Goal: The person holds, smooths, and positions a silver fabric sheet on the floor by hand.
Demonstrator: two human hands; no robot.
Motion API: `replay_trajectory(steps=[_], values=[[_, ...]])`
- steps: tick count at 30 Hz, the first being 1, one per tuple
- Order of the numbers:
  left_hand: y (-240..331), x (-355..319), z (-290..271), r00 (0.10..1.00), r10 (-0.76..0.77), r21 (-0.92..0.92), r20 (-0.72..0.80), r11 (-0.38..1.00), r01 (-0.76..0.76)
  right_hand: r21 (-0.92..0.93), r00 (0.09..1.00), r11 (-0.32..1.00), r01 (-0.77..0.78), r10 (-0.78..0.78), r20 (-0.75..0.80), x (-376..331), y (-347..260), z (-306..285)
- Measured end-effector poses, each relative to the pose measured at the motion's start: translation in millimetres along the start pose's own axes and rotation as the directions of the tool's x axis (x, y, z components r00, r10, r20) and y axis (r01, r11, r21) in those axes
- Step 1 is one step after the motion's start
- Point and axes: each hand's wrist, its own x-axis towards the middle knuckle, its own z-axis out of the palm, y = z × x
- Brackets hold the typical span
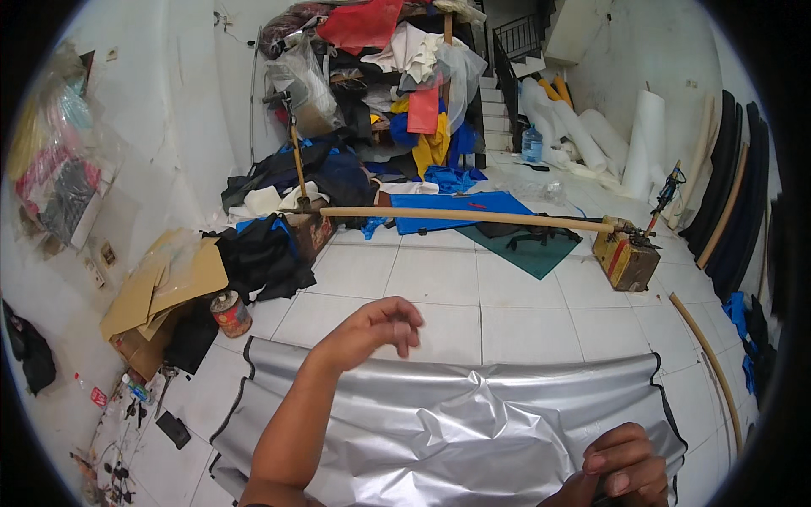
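Meanwhile left hand (pixel 372 328) hovers loosely curled over silver sheet (pixel 456 422); right hand (pixel 621 469) pinches something dark

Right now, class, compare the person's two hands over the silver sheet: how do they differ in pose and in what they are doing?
The left hand is raised above the silver sheet, fingers loosely curled and holding nothing; the right hand is low at the sheet's near edge, fingers closed, seemingly gripping something dark. The left forearm shows at full length, reaching forward; of the right, only the hand shows, at the lower edge. Both are bare and over the same sheet.
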Motion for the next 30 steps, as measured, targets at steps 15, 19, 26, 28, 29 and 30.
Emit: replay_trajectory(steps=[15,19,26,28,29,30], values=[[96,-62,118,0.502,0.418,-0.414,0.757,0.902,-0.125,0.126,0.991,0.990,-0.057,0.041,0.127,-1,18,-10],[111,-50,122,0.503,0.517,-0.416,0.692,0.856,-0.308,0.136,0.995,0.988,-0.068,0.058,0.081,-2,16,-6],[113,-62,106,0.488,0.436,-0.402,0.756,0.898,-0.179,0.174,0.989,0.984,-0.022,-0.004,0.145,0,19,-12],[115,-56,106,0.454,0.528,-0.391,0.718,0.845,-0.364,0.151,0.987,0.988,-0.029,0.005,0.159,0,18,-16],[115,-56,107,0.458,0.524,-0.389,0.718,0.848,-0.361,0.141,0.985,0.989,-0.038,0.014,0.170,0,17,-18],[116,-59,108,0.465,0.527,-0.391,0.712,0.847,-0.360,0.147,0.985,0.988,-0.038,0.013,0.170,-1,22,-25]])
